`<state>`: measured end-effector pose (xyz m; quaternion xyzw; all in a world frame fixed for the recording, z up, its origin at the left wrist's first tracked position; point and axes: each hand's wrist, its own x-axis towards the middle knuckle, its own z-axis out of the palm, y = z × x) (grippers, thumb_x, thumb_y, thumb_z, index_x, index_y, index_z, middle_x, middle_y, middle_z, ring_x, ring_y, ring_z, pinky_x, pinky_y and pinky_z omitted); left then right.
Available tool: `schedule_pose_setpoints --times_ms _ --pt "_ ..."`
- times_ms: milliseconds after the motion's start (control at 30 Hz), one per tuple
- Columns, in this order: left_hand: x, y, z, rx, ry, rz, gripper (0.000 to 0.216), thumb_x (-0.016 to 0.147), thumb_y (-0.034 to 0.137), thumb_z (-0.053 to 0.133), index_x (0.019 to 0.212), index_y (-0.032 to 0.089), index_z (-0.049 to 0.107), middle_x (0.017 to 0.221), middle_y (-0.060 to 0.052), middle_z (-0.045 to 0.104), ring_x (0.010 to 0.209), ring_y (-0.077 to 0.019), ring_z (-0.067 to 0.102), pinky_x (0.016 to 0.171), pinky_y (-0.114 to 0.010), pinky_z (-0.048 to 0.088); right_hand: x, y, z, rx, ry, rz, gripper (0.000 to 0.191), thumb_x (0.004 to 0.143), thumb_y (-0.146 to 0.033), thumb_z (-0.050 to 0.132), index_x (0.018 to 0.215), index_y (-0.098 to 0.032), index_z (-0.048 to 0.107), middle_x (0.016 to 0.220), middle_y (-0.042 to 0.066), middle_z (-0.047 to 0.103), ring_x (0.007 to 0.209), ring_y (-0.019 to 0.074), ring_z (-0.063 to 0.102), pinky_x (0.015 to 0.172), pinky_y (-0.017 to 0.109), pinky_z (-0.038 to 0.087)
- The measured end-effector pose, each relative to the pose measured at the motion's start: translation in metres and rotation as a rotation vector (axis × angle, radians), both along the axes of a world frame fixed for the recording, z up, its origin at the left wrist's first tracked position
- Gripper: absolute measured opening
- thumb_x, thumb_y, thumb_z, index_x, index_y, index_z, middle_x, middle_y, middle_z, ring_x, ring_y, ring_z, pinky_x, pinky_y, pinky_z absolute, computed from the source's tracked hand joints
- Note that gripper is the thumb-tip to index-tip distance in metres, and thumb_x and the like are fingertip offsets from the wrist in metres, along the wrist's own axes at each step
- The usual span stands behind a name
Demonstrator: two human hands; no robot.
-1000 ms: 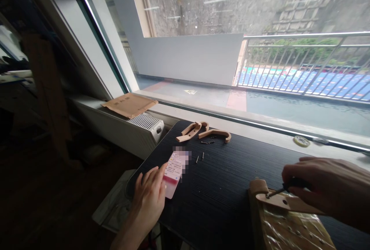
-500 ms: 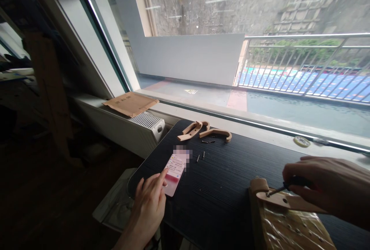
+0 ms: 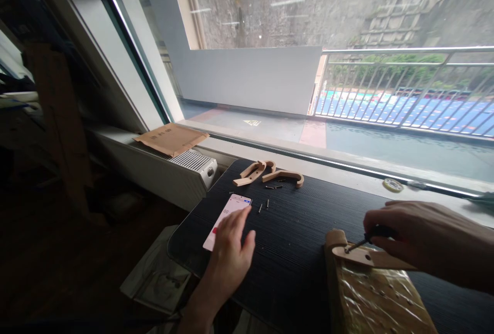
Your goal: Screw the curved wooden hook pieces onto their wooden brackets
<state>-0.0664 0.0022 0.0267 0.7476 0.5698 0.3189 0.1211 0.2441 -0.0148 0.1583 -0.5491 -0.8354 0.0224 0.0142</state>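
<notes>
My left hand is open over the lower right part of a phone lying face up on the black table, its screen lit. The fingers are stretched forward; I cannot tell if they touch the glass. My right hand grips a screwdriver by its dark handle. The tip meets a screw at the near end of a pale wooden hook. Under that hook is a block wrapped in clear film or tape. A second, dark hole shows in the wood; my right hand hides its far end.
Several wooden hooks lie at the table's back edge, with loose screws near them. A tape roll sits on the window sill. Left of the table, a brown envelope rests on a radiator.
My left hand has moved right and forward across the phone. The phone's screen changed from lines of text to large digits, and it shifted slightly left. The screwdriver stays on the screw.
</notes>
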Motion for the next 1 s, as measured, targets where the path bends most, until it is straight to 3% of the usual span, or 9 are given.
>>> schedule_pose_setpoints --times_ms 167,300,367,500,767,1000 --pt "0.072 -0.005 0.029 -0.312 -0.307 -0.426 0.060 0.077 0.034 0.059 0.133 0.021 0.042 0.134 -0.010 0.046 0.124 -0.0243 0.041 0.105 -0.040 0.033 -0.004 0.003 0.004 -0.129 -0.123 0.022 0.018 0.078 -0.020 0.048 0.076 -0.026 0.065 0.066 0.002 0.062 0.061 0.0174 0.055 0.054 0.028 0.033" --pt "0.114 0.008 0.037 -0.417 -0.367 -0.592 0.060 0.066 0.031 0.070 0.122 0.018 0.053 0.116 -0.010 0.057 0.109 -0.0234 0.050 0.097 -0.035 0.038 -0.013 0.003 0.017 -0.129 -0.181 0.043 0.016 0.076 -0.018 0.049 0.073 -0.022 0.064 0.067 0.002 0.063 0.063 0.0156 0.055 0.056 0.026 0.031" --pt "0.127 0.014 0.035 -0.458 -0.322 -0.629 0.044 0.066 0.029 0.068 0.108 0.017 0.060 0.093 -0.004 0.061 0.087 -0.0178 0.055 0.082 -0.028 0.043 -0.019 0.002 0.025 -0.139 -0.216 0.058 0.015 0.075 -0.017 0.050 0.074 -0.021 0.065 0.068 0.003 0.064 0.065 0.0165 0.057 0.056 0.027 0.031" --pt "0.139 0.021 0.030 -0.498 -0.262 -0.643 0.016 0.070 0.024 0.061 0.084 0.016 0.060 0.065 0.004 0.048 0.059 -0.0089 0.042 0.057 -0.019 0.036 -0.030 0.001 0.037 -0.174 -0.277 0.098 0.015 0.072 -0.012 0.051 0.074 -0.017 0.065 0.072 0.005 0.065 0.068 0.0165 0.058 0.053 0.025 0.029" --pt "0.142 0.029 0.028 -0.639 -0.299 -0.678 0.019 0.071 0.024 0.056 0.086 0.013 0.060 0.062 0.006 0.042 0.056 -0.0074 0.035 0.051 -0.017 0.032 -0.031 0.003 0.043 -0.200 -0.322 0.113 0.014 0.074 -0.012 0.052 0.074 -0.015 0.066 0.069 0.005 0.066 0.061 0.0139 0.056 0.049 0.025 0.025" --pt "0.144 0.031 0.030 -0.627 -0.253 -0.697 0.017 0.069 0.023 0.058 0.082 0.012 0.059 0.056 0.008 0.036 0.051 -0.0066 0.030 0.047 -0.018 0.027 -0.029 0.004 0.039 -0.187 -0.308 0.132 0.014 0.072 -0.011 0.054 0.076 -0.014 0.067 0.071 0.006 0.067 0.062 0.0139 0.056 0.050 0.024 0.026"
